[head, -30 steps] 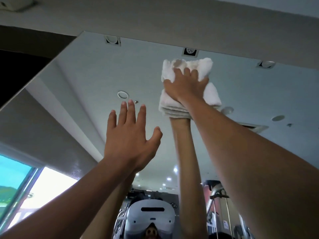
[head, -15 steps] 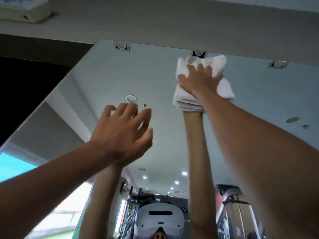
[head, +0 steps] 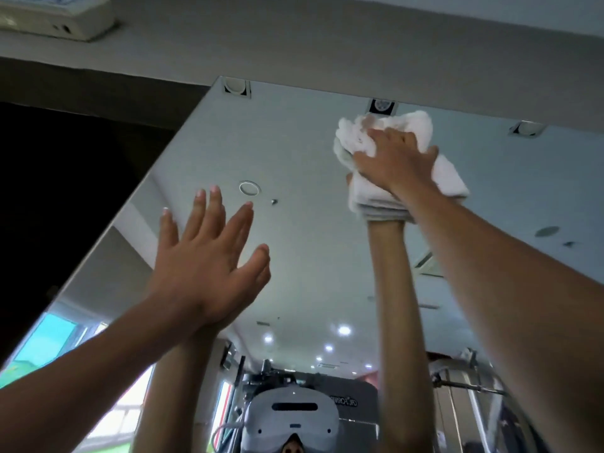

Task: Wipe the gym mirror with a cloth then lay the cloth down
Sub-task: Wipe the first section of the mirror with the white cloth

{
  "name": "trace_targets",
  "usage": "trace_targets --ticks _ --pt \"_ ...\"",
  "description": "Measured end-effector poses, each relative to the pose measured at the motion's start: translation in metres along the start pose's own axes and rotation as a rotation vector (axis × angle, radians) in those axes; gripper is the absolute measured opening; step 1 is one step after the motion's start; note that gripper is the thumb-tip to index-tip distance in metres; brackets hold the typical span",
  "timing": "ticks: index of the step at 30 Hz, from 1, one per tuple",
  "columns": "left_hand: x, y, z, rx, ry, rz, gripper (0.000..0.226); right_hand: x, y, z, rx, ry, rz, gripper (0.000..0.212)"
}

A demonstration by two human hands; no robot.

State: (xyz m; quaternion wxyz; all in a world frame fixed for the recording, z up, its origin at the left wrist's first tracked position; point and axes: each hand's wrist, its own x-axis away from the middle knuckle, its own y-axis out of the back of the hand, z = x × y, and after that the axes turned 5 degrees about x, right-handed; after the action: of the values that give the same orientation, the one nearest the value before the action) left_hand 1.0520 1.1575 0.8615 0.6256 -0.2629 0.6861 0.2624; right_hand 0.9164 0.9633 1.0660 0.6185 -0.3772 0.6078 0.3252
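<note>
The gym mirror point(head: 310, 158) fills the view in front of me and tilts up to its top edge. My right hand point(head: 392, 161) is stretched high and presses a folded white cloth point(head: 449, 181) against the glass just below that edge. Its fingers dig into the bunched upper part of the cloth. My left hand point(head: 202, 266) is raised lower and to the left, fingers straight and spread, holding nothing. It meets its own reflection at the heel of the palm.
A grey wall strip runs above the mirror, with a white box-shaped device point(head: 55, 18) at the top left. A dark opening point(head: 49, 191) borders the mirror's left edge. The glass reflects ceiling lights, gym machines and my headset.
My left hand's fingers curled half a second ago and are now straight again. My right hand stays near the mirror's top edge, and the cloth's upper part is more bunched.
</note>
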Motion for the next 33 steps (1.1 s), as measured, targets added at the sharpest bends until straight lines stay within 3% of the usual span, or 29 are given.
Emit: trace_targets --ticks 1,3,6,10,11,13,16,18,21,24,27,29,33 --pt "0.0 0.001 0.001 -0.007 0.0 0.016 0.094 0.002 -0.001 0.025 0.012 -0.052 -0.015 0.061" --pt "0.0 0.002 0.002 -0.008 -0.002 0.026 0.092 0.014 -0.002 0.071 0.023 0.038 -0.024 0.059" --pt "0.001 0.003 0.002 -0.034 -0.025 0.027 0.09 0.037 0.002 0.105 0.042 0.406 -0.023 0.055" --pt "0.004 0.013 0.015 -0.089 -0.127 0.045 0.095 0.048 0.014 0.069 -0.107 0.795 0.049 0.067" --pt "0.006 0.017 0.022 -0.097 -0.165 0.056 0.094 0.043 0.015 0.057 -0.132 0.777 0.051 0.074" --pt "0.008 0.021 0.035 -0.08 -0.219 0.078 0.091 0.024 0.011 0.043 -0.147 0.573 0.03 0.08" --pt "0.01 0.018 0.042 -0.024 -0.237 0.088 0.085 0.004 -0.003 0.079 -0.057 0.12 -0.027 0.064" --pt "0.012 0.016 0.044 0.006 -0.217 0.079 0.082 0.009 -0.005 0.129 -0.035 0.008 -0.029 0.056" --pt "0.013 0.015 0.045 0.019 -0.142 0.033 0.083 0.03 -0.004 0.183 -0.029 0.342 -0.028 0.055" --pt "0.016 0.016 0.047 0.02 -0.097 0.032 0.086 0.041 0.005 0.181 -0.092 0.73 0.041 0.055" --pt "0.018 0.019 0.059 0.005 -0.153 0.035 0.09 0.035 0.014 0.145 -0.136 0.852 0.077 0.06" --pt "0.02 0.023 0.07 0.005 -0.203 0.053 0.089 0.015 0.012 0.121 -0.124 0.677 0.07 0.058" --pt "0.026 0.023 0.08 0.024 -0.176 0.05 0.087 -0.011 -0.007 0.153 -0.033 0.039 -0.002 0.058"
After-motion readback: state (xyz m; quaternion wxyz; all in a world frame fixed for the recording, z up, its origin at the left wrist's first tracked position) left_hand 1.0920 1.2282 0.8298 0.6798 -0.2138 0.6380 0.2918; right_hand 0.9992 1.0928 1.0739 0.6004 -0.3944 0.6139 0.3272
